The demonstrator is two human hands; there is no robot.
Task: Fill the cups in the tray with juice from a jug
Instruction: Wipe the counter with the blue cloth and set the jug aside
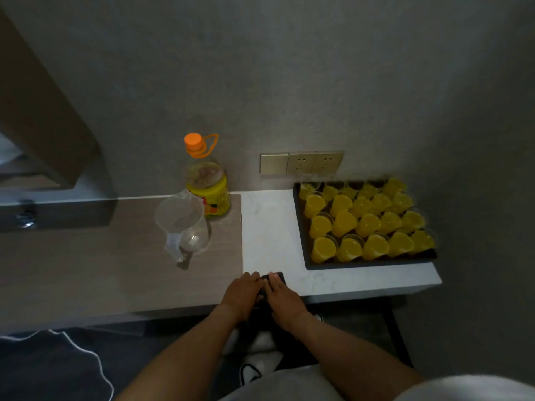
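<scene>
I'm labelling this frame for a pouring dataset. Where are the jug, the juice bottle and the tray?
jug point(185, 224): head view, on its clear side wall.
juice bottle point(210, 195): head view, on its yellow label.
tray point(362, 265): head view, on its dark near rim.

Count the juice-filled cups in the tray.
About 20 cups, standing in four rows of five and filling the black tray on the white counter's right end; the dim back row may hide others.

Left of the tray point(301, 224), bare white counter point(269, 227) lies open. Farther left stand the jug point(182, 224) and bottle point(207, 183).
</scene>
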